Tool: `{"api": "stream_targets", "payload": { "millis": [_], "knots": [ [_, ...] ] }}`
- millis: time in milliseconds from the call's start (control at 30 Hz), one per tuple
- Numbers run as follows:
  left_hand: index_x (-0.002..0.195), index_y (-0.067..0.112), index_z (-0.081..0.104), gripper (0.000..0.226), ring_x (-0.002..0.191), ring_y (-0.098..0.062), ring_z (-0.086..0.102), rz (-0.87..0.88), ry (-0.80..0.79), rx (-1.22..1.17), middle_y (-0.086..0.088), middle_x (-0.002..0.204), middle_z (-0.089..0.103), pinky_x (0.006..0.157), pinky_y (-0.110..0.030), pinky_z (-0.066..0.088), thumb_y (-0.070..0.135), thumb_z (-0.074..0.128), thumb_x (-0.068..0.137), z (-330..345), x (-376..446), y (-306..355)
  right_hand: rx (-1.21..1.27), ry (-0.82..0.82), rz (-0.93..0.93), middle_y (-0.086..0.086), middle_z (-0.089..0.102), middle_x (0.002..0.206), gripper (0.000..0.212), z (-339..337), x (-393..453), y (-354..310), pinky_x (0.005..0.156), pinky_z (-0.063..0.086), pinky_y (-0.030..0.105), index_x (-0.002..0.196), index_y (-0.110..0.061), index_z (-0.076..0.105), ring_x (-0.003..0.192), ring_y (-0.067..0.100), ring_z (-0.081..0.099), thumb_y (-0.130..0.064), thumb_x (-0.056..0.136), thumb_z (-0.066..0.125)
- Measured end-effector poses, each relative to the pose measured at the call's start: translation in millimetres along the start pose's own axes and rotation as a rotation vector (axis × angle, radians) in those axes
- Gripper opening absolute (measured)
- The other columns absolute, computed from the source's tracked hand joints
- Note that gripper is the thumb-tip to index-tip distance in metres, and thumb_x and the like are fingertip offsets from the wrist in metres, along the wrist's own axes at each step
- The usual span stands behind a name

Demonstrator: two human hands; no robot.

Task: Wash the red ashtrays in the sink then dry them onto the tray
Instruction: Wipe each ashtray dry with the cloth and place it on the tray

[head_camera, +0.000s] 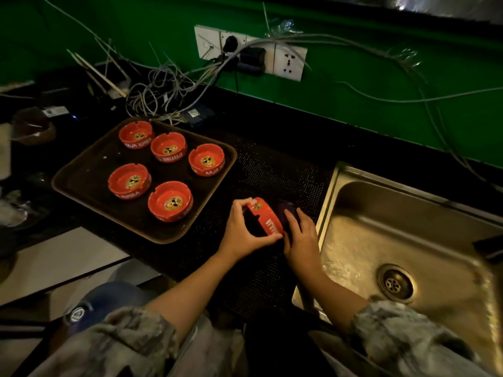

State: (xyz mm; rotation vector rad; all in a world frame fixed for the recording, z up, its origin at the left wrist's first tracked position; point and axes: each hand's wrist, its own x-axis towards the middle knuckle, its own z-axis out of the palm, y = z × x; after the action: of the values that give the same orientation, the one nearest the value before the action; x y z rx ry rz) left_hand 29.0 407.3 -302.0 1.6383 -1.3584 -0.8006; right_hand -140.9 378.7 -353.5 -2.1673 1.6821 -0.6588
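Observation:
Several red ashtrays, one of them (170,200), stand upright on a dark brown tray (81,183) left of the sink. My left hand (245,232) grips another red ashtray (265,214), tilted on its edge above the black dotted mat. My right hand (300,238) rests just right of that ashtray, its fingers on a dark purple object (285,210) that lies on the mat; what that object is I cannot tell. The steel sink (408,240) lies to the right, with nothing in its basin.
A black perforated mat (272,170) covers the counter between tray and sink. Tangled cables (163,85) and a wall socket panel (250,53) sit at the back against the green wall. Dark clutter fills the far left. The drain (394,284) is open.

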Motion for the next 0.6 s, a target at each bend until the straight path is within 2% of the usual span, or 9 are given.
{"api": "stream_targets", "payload": {
  "millis": [67,133,200,333,367,433,533,600],
  "knots": [
    [0.126,0.028,0.033,0.1,0.127,-0.007,0.046,0.048,0.011,-0.01,0.005,0.135,0.044,0.106,-0.031,0.043,0.049,0.093,0.049,-4,-15,-13,0.011,0.018,-0.008,0.018,0.035,0.148,0.053,1,0,-1,0.109,0.034,0.05,0.139,-0.016,0.046,0.135,0.036,0.034,-0.013,0.089,0.061],
    [0.13,0.03,0.03,0.105,0.137,-0.009,0.037,0.039,0.044,0.01,0.006,0.142,0.04,0.113,-0.033,0.037,0.054,0.092,0.048,-7,-28,-23,0.028,0.026,0.008,0.019,0.026,0.153,0.049,2,0,-1,0.11,0.035,0.046,0.137,-0.016,0.047,0.137,0.036,0.032,-0.013,0.09,0.061],
    [0.134,0.03,0.031,0.113,0.136,-0.011,0.036,-0.001,0.098,0.085,0.007,0.143,0.04,0.114,-0.038,0.034,0.062,0.09,0.044,-12,-39,-31,0.029,0.023,0.019,0.021,0.022,0.154,0.047,2,1,-3,0.109,0.035,0.043,0.135,-0.016,0.047,0.137,0.037,0.031,-0.013,0.09,0.06],
    [0.147,0.022,0.03,0.128,0.135,-0.004,0.027,-0.047,0.101,0.305,0.004,0.148,0.04,0.119,-0.041,0.018,0.074,0.081,0.041,-19,-51,-43,0.015,0.02,-0.01,0.022,0.04,0.142,0.044,4,4,-5,0.108,0.035,0.043,0.131,-0.011,0.049,0.13,0.038,0.039,-0.004,0.088,0.058],
    [0.146,0.021,0.032,0.129,0.138,-0.005,0.027,-0.048,0.093,0.35,0.003,0.149,0.04,0.12,-0.042,0.014,0.08,0.077,0.041,-20,-53,-46,0.033,0.023,-0.011,0.021,0.042,0.139,0.044,3,6,-5,0.107,0.035,0.04,0.13,-0.011,0.05,0.128,0.037,0.041,-0.001,0.088,0.057],
    [0.146,0.021,0.033,0.132,0.144,-0.009,0.023,-0.063,0.073,0.422,-0.001,0.152,0.039,0.122,-0.04,0.008,0.089,0.069,0.039,-21,-56,-49,0.147,0.045,0.037,0.018,0.047,0.131,0.045,-1,11,-8,0.101,0.034,0.025,0.129,-0.01,0.051,0.121,0.032,0.045,0.005,0.087,0.054],
    [0.152,0.018,0.023,0.139,0.146,-0.009,0.001,-0.073,0.033,0.523,-0.003,0.159,0.023,0.122,-0.036,0.0,0.093,0.062,0.041,-23,-59,-49,0.359,0.065,0.139,0.013,0.051,0.123,0.049,-12,19,-22,0.091,0.025,0.005,0.131,-0.01,0.052,0.112,0.021,0.049,0.009,0.087,0.053],
    [0.154,0.013,0.015,0.144,0.148,-0.013,-0.007,-0.065,0.024,0.62,-0.007,0.161,0.013,0.122,-0.037,-0.003,0.098,0.053,0.043,-22,-60,-49,0.395,0.0,0.067,0.01,0.052,0.123,0.05,-18,19,-36,0.09,0.024,-0.001,0.134,-0.011,0.051,0.111,0.013,0.047,0.006,0.088,0.055]
  ]
}}
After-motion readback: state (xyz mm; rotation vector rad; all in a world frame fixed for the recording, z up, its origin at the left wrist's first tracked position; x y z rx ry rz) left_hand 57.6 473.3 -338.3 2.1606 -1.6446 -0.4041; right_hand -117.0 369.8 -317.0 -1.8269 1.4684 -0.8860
